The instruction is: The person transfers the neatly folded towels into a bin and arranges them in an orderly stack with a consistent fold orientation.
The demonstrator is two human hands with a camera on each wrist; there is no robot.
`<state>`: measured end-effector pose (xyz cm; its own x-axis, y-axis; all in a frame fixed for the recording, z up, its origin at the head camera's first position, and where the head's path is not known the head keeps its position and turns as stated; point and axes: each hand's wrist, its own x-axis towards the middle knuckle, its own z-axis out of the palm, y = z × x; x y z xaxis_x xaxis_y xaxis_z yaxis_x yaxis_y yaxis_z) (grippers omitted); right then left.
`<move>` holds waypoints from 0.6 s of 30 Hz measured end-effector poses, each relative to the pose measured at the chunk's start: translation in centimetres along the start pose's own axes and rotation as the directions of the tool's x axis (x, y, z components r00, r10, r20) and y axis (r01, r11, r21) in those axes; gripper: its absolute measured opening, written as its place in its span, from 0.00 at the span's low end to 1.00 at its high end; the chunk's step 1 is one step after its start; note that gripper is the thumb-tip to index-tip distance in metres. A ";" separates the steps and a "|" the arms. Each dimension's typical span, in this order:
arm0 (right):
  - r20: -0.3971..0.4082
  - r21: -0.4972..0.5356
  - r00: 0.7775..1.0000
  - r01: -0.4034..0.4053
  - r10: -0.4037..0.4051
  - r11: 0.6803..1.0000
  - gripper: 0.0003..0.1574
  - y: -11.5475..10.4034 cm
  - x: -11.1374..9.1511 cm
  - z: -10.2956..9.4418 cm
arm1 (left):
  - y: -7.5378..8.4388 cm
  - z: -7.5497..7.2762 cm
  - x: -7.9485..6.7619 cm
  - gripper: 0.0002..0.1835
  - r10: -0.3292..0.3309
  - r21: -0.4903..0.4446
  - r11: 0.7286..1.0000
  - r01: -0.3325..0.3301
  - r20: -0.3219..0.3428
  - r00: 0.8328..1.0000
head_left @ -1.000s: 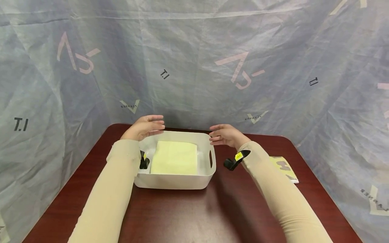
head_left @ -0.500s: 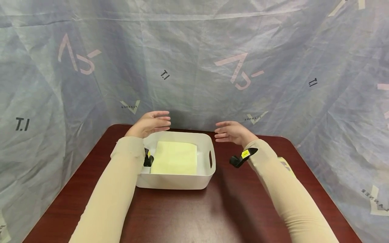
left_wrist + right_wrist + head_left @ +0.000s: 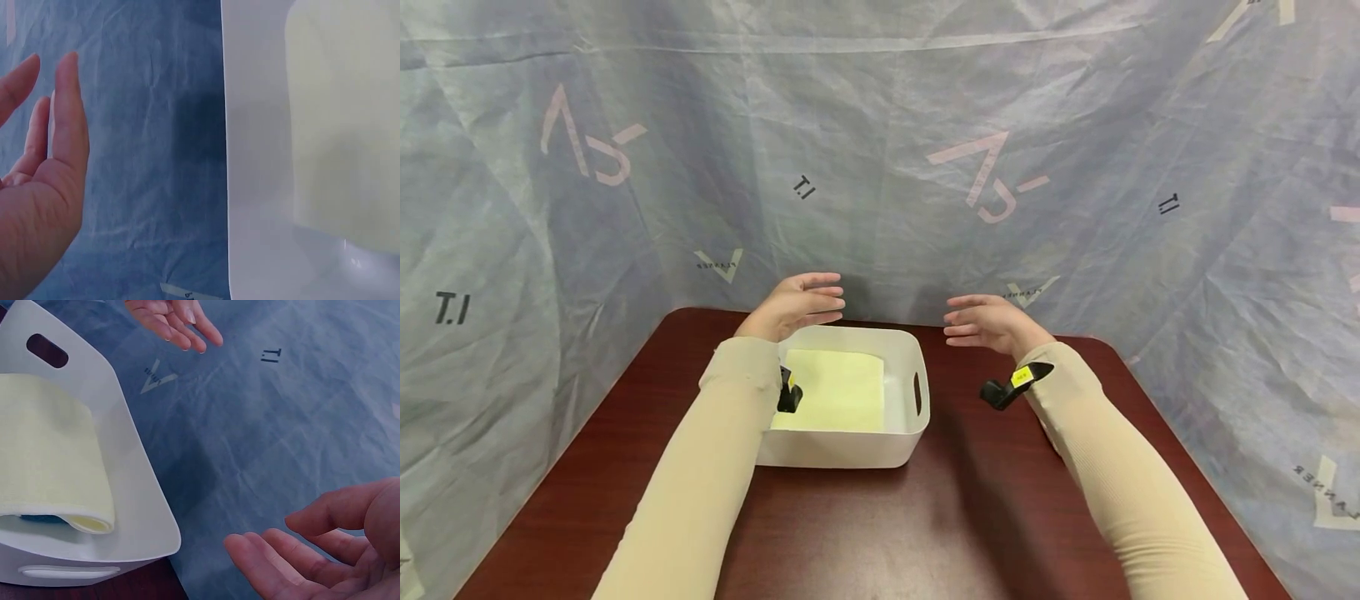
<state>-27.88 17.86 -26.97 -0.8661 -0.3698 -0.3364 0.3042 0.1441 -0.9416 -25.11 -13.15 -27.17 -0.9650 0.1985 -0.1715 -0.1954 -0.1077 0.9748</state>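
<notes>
A pale yellow folded cloth (image 3: 842, 387) lies inside a white plastic bin (image 3: 838, 451) with handle cutouts. Under the cloth's folded edge, the right wrist view shows a bit of something dark blue (image 3: 44, 519). My left hand (image 3: 796, 307) is raised over the bin's back left part, fingers extended to the right and holding nothing. Facing it, my right hand (image 3: 996, 322) hovers beyond the bin's right back corner, its fingers loosely bent and bare. A gap separates the two hands. The left sleeve hides the bin's left end in the head view.
The bin stands on a dark red-brown table (image 3: 850, 533). Grey-blue printed sheeting (image 3: 880, 167) hangs behind the table and along both sides. Black wrist cameras are strapped on, one near the bin's left side and one (image 3: 1011, 386) to its right.
Both hands have shifted to the right and slightly up, staying apart. The right forearm now covers the yellow printed item seen earlier at the table's right. The bin and cloth stay put.
</notes>
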 end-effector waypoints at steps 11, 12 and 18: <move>-0.027 0.009 1.000 0.000 0.000 1.000 0.34 -0.3 -0.8 -1.6 | 0.3 2.4 0.7 0.32 -0.001 0.002 1.000 0.001 0.012 1.000; -0.031 0.009 1.000 0.000 0.001 1.000 0.34 -0.2 -0.9 -1.7 | 0.3 2.6 0.8 0.32 0.000 0.003 1.000 0.000 0.012 1.000; -0.035 0.002 0.999 -0.005 0.005 1.000 0.34 -0.3 -1.4 -2.4 | 0.0 4.0 1.4 0.30 0.015 -0.017 1.000 -0.015 -0.001 1.000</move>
<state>-27.75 20.53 -26.18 -0.8777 -0.3369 -0.3408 0.3096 0.1441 -0.9399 -25.76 -8.97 -26.81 -0.9680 0.1957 -0.1569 -0.1836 -0.1270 0.9748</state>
